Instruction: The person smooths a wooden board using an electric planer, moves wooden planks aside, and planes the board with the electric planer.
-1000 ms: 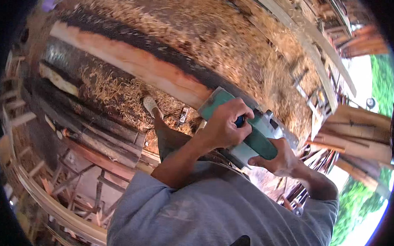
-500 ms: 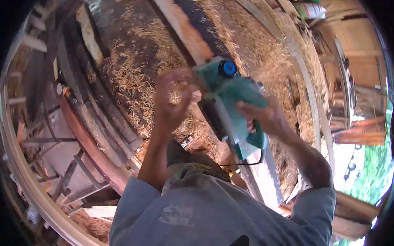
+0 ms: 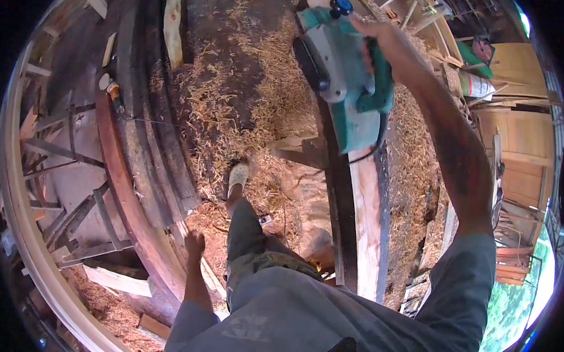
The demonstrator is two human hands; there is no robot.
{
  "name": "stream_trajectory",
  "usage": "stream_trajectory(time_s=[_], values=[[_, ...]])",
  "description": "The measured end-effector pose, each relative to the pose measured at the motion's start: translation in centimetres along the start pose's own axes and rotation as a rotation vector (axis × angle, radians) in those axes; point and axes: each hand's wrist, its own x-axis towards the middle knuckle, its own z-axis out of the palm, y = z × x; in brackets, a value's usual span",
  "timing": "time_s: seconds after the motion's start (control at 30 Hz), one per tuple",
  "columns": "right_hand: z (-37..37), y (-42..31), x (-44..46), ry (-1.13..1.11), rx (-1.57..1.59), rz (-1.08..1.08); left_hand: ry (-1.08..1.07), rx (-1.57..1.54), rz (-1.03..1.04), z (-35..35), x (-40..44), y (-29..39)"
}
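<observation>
A green power planer point(image 3: 344, 72) with a blue front knob rests on a long wooden plank point(image 3: 362, 222) that has one dark edge. My right hand point(image 3: 386, 46) is wrapped round the planer's rear handle, its fingers partly hidden. Away from the tool, my left hand point(image 3: 194, 244) hangs low beside my body, near a reddish beam point(image 3: 126, 198). It looks small and loosely curled, with nothing visible in it. A black cord loops from the back of the planer over the plank.
Wood shavings point(image 3: 222, 105) cover the ground. Dark beams point(image 3: 141, 127) lie at the left beside a wooden frame. My foot in a light shoe point(image 3: 238, 174) stands among the shavings. Boards point(image 3: 519, 134) lean at the right.
My left hand has let go of the planer's knob and dropped down to the left. My right hand and the planer have moved up and farther from my body; the view has turned.
</observation>
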Motion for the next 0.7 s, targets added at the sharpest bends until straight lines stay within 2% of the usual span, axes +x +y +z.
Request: stream_trajectory(time_s=[0.03,0.07,0.1,0.13,0.17,0.2,0.23,0.3,0.37,0.4,0.47,0.5,0.6,0.63,0.67,0.7], values=[[0.1,-0.7,1.8,0.027,0.003,-0.011,-0.124,0.008,-0.08,4.1,-2.0,-4.8],[0.2,-1.5,3.5,0.056,0.007,-0.022,-0.135,-0.107,-0.316,2.9,-4.6,-3.0],[0.3,-2.5,5.1,0.059,0.007,-0.021,-0.173,-0.089,-0.344,3.7,-6.8,-3.7],[0.4,-3.7,6.6,0.058,-0.025,-0.036,-0.109,0.026,-0.134,5.3,-8.9,-5.5],[0.4,-4.8,7.9,0.059,-0.056,-0.048,-0.104,-0.095,-0.33,4.1,-10.0,-3.7],[0.4,-5.5,9.2,0.058,-0.073,-0.069,-0.209,-0.068,-0.375,4.8,-10.3,-4.6],[0.4,-6.0,10.3,0.062,-0.075,-0.084,-0.244,-0.098,-0.287,4.4,-10.4,-4.6],[0.2,-6.9,12.5,0.062,-0.073,-0.111,-0.172,-0.154,-0.411,3.6,-9.1,-3.0],[-0.3,-7.8,14.2,0.067,-0.069,-0.133,0.046,-0.102,0.064,5.2,-7.6,-6.4],[-0.5,-8.4,14.8,0.066,-0.067,-0.143,-0.215,-0.643,-0.52,5.0,-5.6,-6.2],[-0.8,-8.9,15.7,0.056,-0.061,-0.159,-0.085,-0.347,-0.36,0.5,-2.3,-1.3],[-0.9,-8.9,15.6,0.051,-0.052,-0.165,0.058,-0.466,-0.386,0.4,-0.6,-0.6],[-0.7,-7.9,14.7,0.014,-0.018,-0.171,0.081,-0.522,-0.299,-5.4,3.3,5.4],[-0.4,-7.2,13.7,-0.004,-0.008,-0.168,0.259,-0.401,-0.167,-2.4,3.9,3.4],[-0.2,-6.4,12.3,-0.027,0.002,-0.169,0.183,-0.336,-0.189,-2.9,4.8,4.1],[-0.1,-5.2,10.3,-0.047,0.014,-0.174,0.155,-0.345,-0.159,-0.1,5.6,1.8]])
